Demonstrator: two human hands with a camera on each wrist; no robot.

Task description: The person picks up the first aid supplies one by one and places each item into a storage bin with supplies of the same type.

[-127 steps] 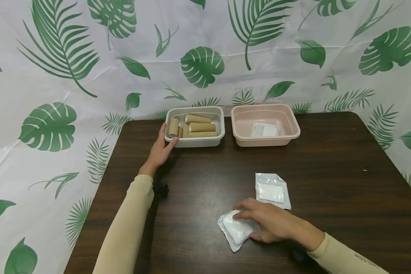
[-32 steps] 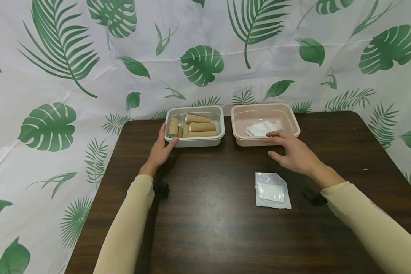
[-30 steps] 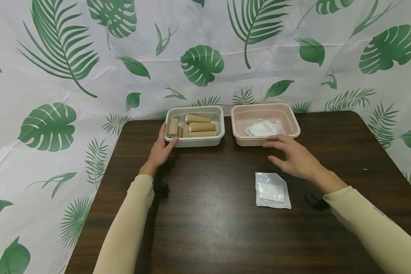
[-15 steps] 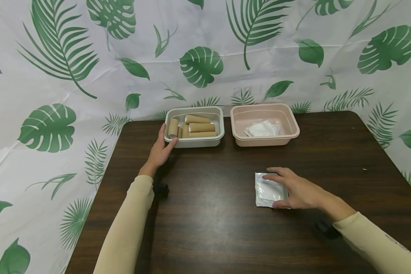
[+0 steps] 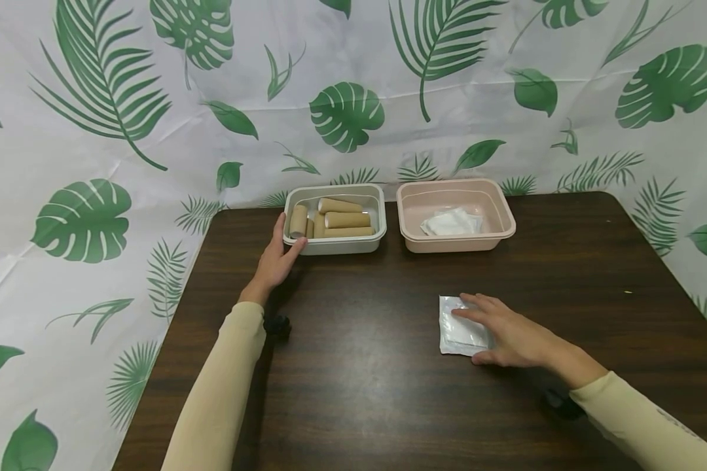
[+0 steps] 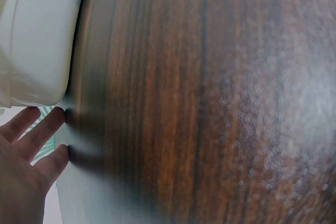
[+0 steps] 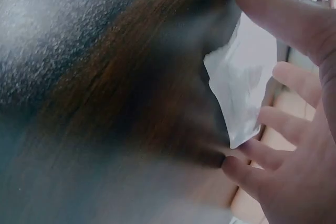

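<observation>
A flat white packet in a clear wrapper (image 5: 458, 327), perhaps a gauze pad, lies on the table right of the middle. My right hand (image 5: 515, 337) arches over its right side. In the right wrist view the thumb and fingers are spread wide around the packet (image 7: 244, 80) and do not pinch it. At the back, my left hand (image 5: 275, 261) touches the near left corner of a grey bin (image 5: 342, 246); the thumb lies at its front rim, the fingers along its left side. Several cardboard tubes (image 5: 347, 220) lie in that bin.
Right of the grey bin stands a pink bin (image 5: 456, 244) with white packets (image 5: 451, 222) in it. Both bins are at the back edge of the dark wooden table (image 5: 353, 366). A leaf-print cloth (image 5: 259, 78) hangs behind.
A puffy white packet that my right hand was at has gone from the table into the pink bin. The right hand then came back to the remaining packet. My left hand stayed put.
</observation>
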